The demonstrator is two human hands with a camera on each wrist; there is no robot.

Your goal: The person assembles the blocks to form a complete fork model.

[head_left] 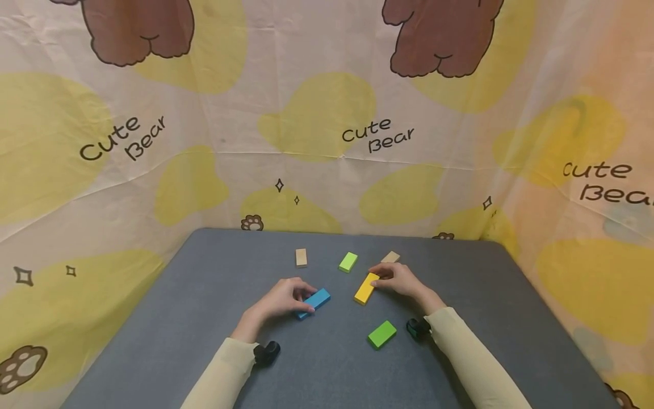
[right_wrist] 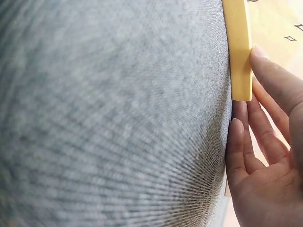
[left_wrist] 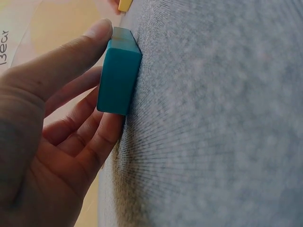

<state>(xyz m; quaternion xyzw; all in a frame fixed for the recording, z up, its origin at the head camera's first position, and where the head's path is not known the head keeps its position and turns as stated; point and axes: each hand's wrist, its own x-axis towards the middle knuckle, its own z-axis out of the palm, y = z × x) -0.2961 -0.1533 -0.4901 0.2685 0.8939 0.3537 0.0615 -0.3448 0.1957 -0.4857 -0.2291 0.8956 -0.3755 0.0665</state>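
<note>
On the grey tabletop (head_left: 317, 375) lies a blue rectangular block (head_left: 319, 297), set at a slant. My left hand (head_left: 283, 298) pinches it between the thumb and the fingers; the left wrist view shows the thumb at the block's (left_wrist: 118, 78) upper edge and fingers behind it. To the right, a yellow block (head_left: 365, 289) lies slanted, with my right hand (head_left: 405, 282) gripping its far right part. In the right wrist view the thumb presses one face of the yellow block (right_wrist: 239, 56), and the other fingers are partly hidden beyond it. The two blocks lie apart.
A green block (head_left: 382, 334) lies nearer, below the yellow one. Farther back are a lime-green block (head_left: 348, 262) and a plain wooden block (head_left: 301, 258). Another wooden block (head_left: 391, 257) is partly hidden behind my right hand. A printed cloth (head_left: 317, 125) hangs behind the table.
</note>
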